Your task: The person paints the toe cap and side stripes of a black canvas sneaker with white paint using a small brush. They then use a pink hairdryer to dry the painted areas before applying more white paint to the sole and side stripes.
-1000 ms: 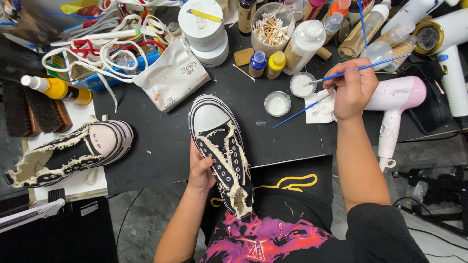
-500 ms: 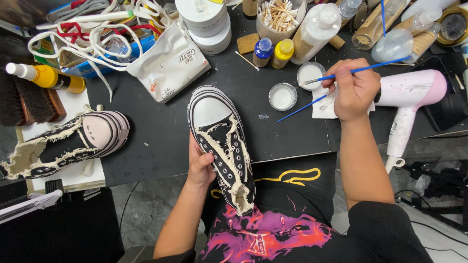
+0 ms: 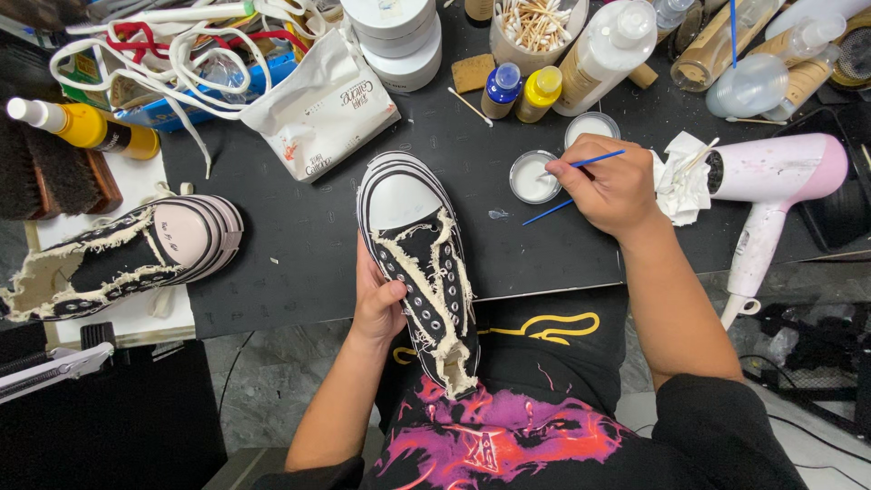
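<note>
Two hands were at work on the black worktop (image 3: pixel 299 236). My left hand (image 3: pixel 379 299) wrapped its grip around the side of the black canvas sneaker with frayed cream edges and a white striped toe cap (image 3: pixel 417 263), which lay toe away from me, its heel hanging over the worktop's near edge above my lap. My right hand (image 3: pixel 610 186) pinched a thin blue-handled brush (image 3: pixel 594 160) in a tight grip, its tip at the small round tin of white paint (image 3: pixel 533 176). Just beside my wrist lay crumpled white tissue (image 3: pixel 680 177) and a pink and white hair dryer (image 3: pixel 771 181). One matching frayed sneaker (image 3: pixel 127 254) rested well apart on the left.
</note>
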Demonstrator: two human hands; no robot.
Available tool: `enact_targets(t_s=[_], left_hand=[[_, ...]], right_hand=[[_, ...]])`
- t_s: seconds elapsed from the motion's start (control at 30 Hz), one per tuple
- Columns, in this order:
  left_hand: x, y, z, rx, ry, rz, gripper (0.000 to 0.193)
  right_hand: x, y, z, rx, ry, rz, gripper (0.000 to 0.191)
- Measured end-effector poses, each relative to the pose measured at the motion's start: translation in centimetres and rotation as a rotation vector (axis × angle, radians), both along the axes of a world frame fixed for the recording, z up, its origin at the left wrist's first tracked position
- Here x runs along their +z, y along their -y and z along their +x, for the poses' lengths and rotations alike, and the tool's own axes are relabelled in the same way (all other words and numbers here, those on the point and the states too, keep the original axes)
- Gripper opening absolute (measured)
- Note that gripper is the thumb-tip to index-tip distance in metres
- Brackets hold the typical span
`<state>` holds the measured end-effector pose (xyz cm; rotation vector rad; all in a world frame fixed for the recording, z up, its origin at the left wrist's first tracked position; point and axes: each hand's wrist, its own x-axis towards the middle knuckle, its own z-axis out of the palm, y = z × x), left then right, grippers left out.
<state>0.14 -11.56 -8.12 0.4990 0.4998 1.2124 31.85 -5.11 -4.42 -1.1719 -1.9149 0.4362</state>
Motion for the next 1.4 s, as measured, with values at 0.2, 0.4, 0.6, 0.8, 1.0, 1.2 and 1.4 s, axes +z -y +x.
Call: enact_targets(t_s=[0.2,0.4,0.6,0.8,1.0,1.2,1.4], left_hand=[[-0.4,0.0,-0.1,-0.007,-0.015,-0.003,0.112],[-0.8,0.0,-0.2,-0.006,-0.023,-0.019,0.111],[-0.8,0.0,-0.2,-0.01,-0.025,-0.021,0.112],[-0.4,0.0,-0.2,-0.022,-0.038,-0.034,0.112],[-0.6,-0.1,-0.2,-0.016,-0.051,-0.034,0.107],[-0.9,0.0,-0.2,-0.007,-0.051,-0.014,0.103],[-1.0,0.1,-0.2,-0.005,-0.043,-0.009,0.102]], right_hand=[[0.2,-0.6,-1.0,0.027,0.069,0.017,0.017],[0.2,-0.6,-0.9,0.006,0.078,0.01,0.018],[-0.1,-0.5,-0.9,-0.048,0.059,0.026,0.017],[-0.5,-0.4,-0.6,-0.08,0.068,0.024,0.013],[-0.9,-0.1,-0.1,-0.101,0.037,-0.01,0.016],[-1.5,-0.1,0.2,-0.092,0.007,-0.015,0.017],[-1.7,0.0,0.3,-0.096,-0.015,-0.004,0.019]])
